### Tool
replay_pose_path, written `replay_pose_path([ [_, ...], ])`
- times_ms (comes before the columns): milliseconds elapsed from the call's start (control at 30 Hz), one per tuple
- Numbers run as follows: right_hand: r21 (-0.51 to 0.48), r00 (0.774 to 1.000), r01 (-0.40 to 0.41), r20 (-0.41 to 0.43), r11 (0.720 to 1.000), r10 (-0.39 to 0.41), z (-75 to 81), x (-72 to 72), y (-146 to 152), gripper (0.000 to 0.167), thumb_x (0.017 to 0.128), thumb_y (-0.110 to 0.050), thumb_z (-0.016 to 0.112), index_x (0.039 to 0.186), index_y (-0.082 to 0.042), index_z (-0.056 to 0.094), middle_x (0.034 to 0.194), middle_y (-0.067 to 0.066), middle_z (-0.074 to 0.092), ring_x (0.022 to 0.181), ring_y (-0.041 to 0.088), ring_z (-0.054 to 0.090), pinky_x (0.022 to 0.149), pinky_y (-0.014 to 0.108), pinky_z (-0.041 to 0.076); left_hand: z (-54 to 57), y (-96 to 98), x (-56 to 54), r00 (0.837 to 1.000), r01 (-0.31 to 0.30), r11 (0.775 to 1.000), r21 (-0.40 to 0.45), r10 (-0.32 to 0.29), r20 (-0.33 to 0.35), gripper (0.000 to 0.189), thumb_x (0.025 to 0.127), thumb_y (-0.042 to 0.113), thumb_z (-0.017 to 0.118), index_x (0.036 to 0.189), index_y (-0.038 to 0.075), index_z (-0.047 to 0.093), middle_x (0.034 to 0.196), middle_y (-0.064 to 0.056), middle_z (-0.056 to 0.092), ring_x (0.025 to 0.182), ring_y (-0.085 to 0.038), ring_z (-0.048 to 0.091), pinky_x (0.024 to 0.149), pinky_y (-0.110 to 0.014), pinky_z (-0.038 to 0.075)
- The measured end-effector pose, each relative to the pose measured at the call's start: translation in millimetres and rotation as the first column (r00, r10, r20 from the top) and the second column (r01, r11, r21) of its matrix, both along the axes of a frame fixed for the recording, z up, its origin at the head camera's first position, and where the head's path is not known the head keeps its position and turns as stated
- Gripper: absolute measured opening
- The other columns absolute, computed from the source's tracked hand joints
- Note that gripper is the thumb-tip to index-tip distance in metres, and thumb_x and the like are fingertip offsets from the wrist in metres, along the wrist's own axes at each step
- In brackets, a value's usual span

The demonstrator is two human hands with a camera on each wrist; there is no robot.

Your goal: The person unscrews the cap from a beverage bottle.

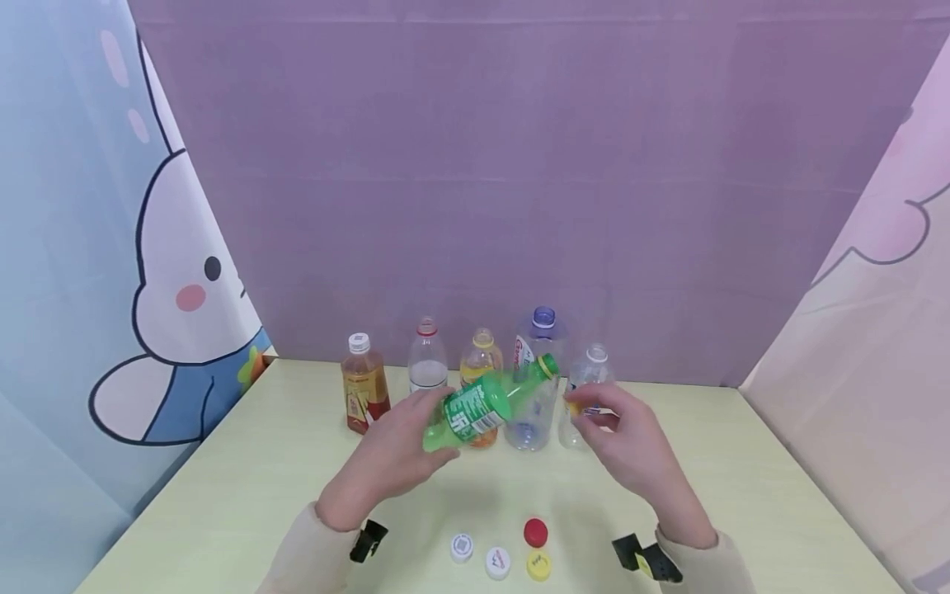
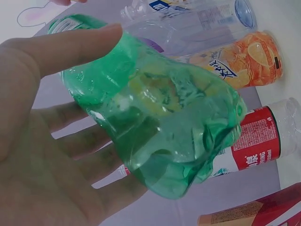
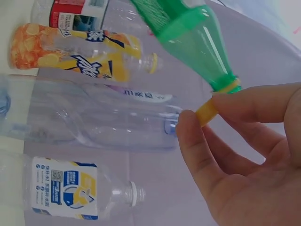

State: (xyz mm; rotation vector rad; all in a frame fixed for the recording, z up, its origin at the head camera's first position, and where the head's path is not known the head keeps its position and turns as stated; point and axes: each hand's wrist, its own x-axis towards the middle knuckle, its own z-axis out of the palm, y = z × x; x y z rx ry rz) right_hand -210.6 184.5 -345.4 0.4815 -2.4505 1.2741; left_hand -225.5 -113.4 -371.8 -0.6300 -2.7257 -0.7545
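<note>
My left hand [image 1: 397, 445] grips a green plastic bottle [image 1: 475, 408] by its lower body, thumb on one side and fingers on the other. The bottle is tilted, its uncapped neck with a yellow ring pointing up and to the right. In the left wrist view its crumpled base [image 2: 178, 155] faces the camera. My right hand [image 1: 627, 437] pinches a small yellow cap [image 3: 207, 112] between thumb and fingertips. That cap is just beside the green bottle's mouth [image 3: 235, 89] in the right wrist view, seemingly apart from it.
Behind the hands stand a white-capped brown drink bottle [image 1: 364, 384], a red-ringed clear bottle [image 1: 427, 363], an orange-label bottle [image 1: 482, 355], a tall bluish bottle [image 1: 529, 433] and a small clear bottle [image 1: 596, 367]. In front lie two white caps [image 1: 498, 563], a red cap [image 1: 535, 532] and another yellow cap [image 1: 538, 565].
</note>
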Motion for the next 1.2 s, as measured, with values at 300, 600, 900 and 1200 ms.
replay_pose_path([
  [300, 0.102, 0.999, -0.051, 0.015, 0.993, 0.050, -13.0, -2.0, -16, 0.029, 0.087, 0.009, 0.071, 0.111, -0.006, 0.073, 0.111, 0.005, 0.071, 0.100, 0.023, 0.068, 0.085, 0.038, 0.060, -0.1, -1.6, -2.0, 1.000, -0.017, 0.997, 0.079, 0.018, -0.009, 0.074, 0.082, 0.026, 0.087, 0.144, 0.008, 0.050, 0.127, -0.004, 0.064, 0.111, -0.023, 0.063, 0.093, -0.045, 0.055],
  [600, 0.160, 0.982, -0.185, 0.063, 0.970, 0.177, -34.1, -6.1, -27, 0.026, 0.086, 0.008, 0.071, 0.107, -0.008, 0.074, 0.105, -0.001, 0.072, 0.095, 0.019, 0.067, 0.083, 0.035, 0.059, -1.3, -1.9, -1.5, 1.000, -0.025, 0.994, 0.110, 0.024, 0.010, 0.073, 0.083, 0.029, 0.086, 0.144, 0.010, 0.050, 0.127, -0.004, 0.063, 0.110, -0.024, 0.063, 0.092, -0.045, 0.055],
  [900, 0.204, 0.955, -0.286, 0.140, 0.936, 0.261, -49.8, -9.0, -40, 0.020, 0.089, 0.004, 0.070, 0.105, -0.009, 0.073, 0.102, 0.000, 0.071, 0.090, 0.017, 0.067, 0.079, 0.028, 0.058, 0.0, -2.1, -2.6, 1.000, -0.010, 0.993, 0.120, 0.010, 0.003, 0.072, 0.082, 0.026, 0.086, 0.143, 0.011, 0.051, 0.125, -0.002, 0.064, 0.110, -0.024, 0.063, 0.092, -0.045, 0.055],
  [1200, 0.265, 0.926, -0.343, 0.257, 0.901, 0.277, -73.3, -13.2, -50, 0.016, 0.089, -0.001, 0.072, 0.104, -0.008, 0.074, 0.097, -0.004, 0.068, 0.086, 0.012, 0.062, 0.075, 0.025, 0.056, -0.5, -2.8, -2.4, 1.000, -0.003, 0.992, 0.128, 0.003, -0.003, 0.072, 0.082, 0.027, 0.086, 0.143, 0.011, 0.051, 0.124, -0.001, 0.064, 0.109, -0.022, 0.063, 0.092, -0.045, 0.055],
])
